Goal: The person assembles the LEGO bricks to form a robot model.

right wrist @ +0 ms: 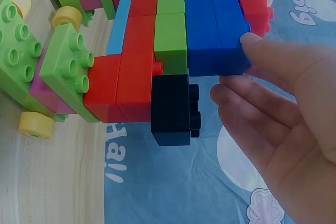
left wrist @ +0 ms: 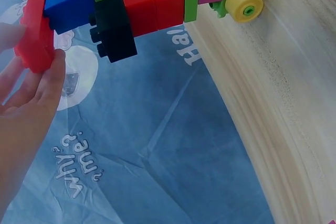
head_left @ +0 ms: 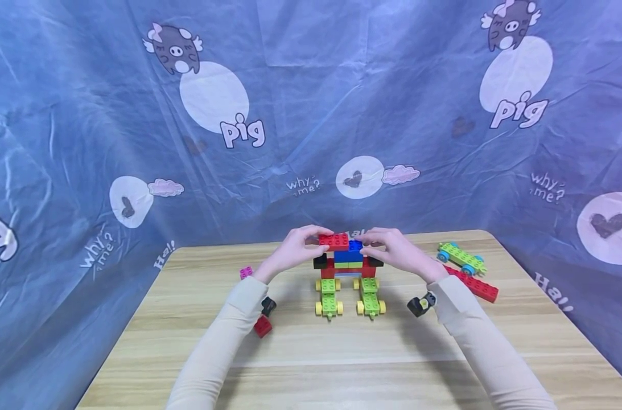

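Observation:
A brick figure rises from two lime-green wheeled bases [head_left: 328,302] with yellow wheels. Red bricks [right wrist: 136,66] span the bases, with a black brick [right wrist: 170,111] jutting from each side. Lime-green and blue bricks [right wrist: 215,30] are stacked above the red ones. My left hand [head_left: 296,249] pinches a red brick [head_left: 333,242] between thumb and fingers, over the left part of the blue top. On the other side, my right hand [head_left: 396,250] holds the blue bricks' right end, thumb on the near face and fingertips at the side.
On the wooden table [head_left: 316,359], a pink brick [head_left: 246,272], a black piece [head_left: 268,306] and a small red brick [head_left: 262,326] lie left. A black printed piece [head_left: 421,304], a long red brick [head_left: 472,283] and a green base with blue wheels [head_left: 461,258] lie right. Blue cloth [head_left: 300,114] hangs behind.

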The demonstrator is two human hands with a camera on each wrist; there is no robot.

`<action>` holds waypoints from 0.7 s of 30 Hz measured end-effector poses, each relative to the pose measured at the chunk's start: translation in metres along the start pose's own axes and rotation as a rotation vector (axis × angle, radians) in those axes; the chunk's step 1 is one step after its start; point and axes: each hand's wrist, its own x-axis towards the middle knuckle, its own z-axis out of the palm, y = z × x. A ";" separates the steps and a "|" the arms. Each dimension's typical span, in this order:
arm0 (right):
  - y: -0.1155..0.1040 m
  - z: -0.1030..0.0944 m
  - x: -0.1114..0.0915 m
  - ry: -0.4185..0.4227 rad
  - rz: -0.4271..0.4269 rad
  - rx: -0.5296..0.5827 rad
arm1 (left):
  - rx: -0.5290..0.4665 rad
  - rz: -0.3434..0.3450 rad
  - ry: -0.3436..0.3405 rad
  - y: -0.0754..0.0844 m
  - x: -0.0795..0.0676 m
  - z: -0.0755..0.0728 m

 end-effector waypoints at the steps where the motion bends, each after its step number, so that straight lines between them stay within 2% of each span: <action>1: 0.000 0.000 0.000 -0.002 0.001 0.000 | 0.003 0.002 0.002 0.000 0.000 0.000; 14: -0.001 0.000 0.000 -0.004 0.001 -0.016 | 0.028 0.022 0.019 -0.004 0.004 -0.001; 21: -0.001 0.000 0.001 -0.007 -0.001 -0.007 | 0.065 0.033 -0.007 -0.002 0.005 -0.006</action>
